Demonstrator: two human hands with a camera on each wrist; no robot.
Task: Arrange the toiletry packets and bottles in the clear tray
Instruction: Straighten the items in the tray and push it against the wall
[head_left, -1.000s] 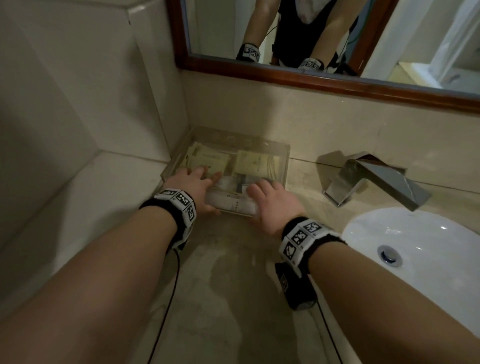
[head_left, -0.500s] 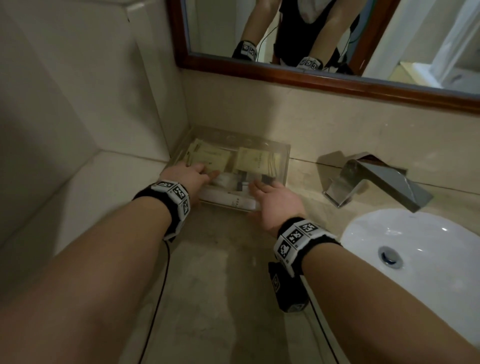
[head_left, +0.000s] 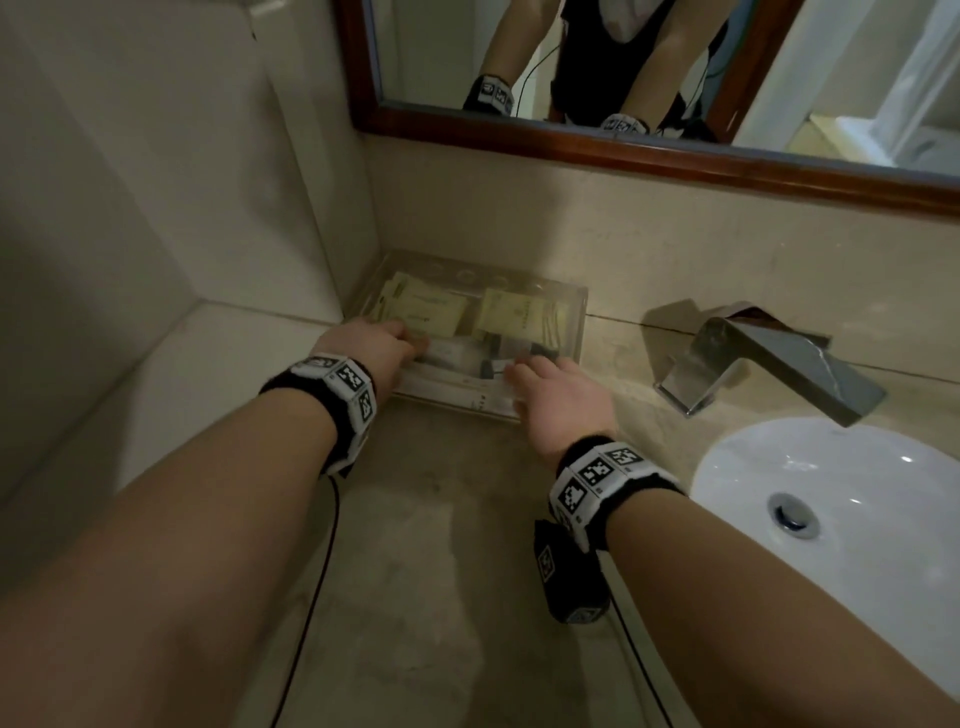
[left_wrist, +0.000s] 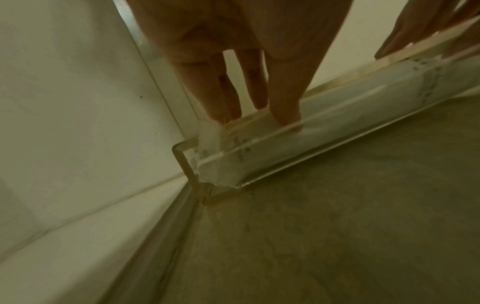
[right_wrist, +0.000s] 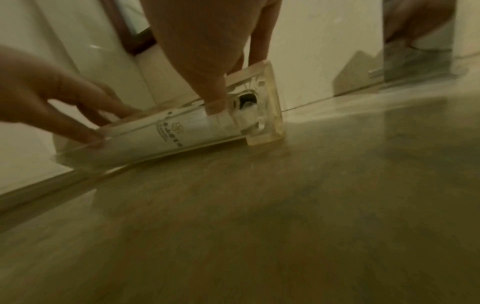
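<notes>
**Both hands at the tray's near edge**

Left hand (head_left: 371, 345) reaches into the clear tray (head_left: 581, 332), straight fingers (left_wrist: 284, 107) pressing the long white packet (right_wrist: 161, 142) along the front wall; nothing gripped. Right hand (head_left: 558, 402), fingers extended, touches the same packet's other end. Tray sits at 12 o'clock from us, in the counter corner, faucet (head_left: 769, 366) at 2. Yellow packets (head_left: 426, 306) lie at the back, small bottles (head_left: 493, 358) between. We judge this final tidying: next, seat the packet flat and lift both hands clear without dragging it.
</notes>
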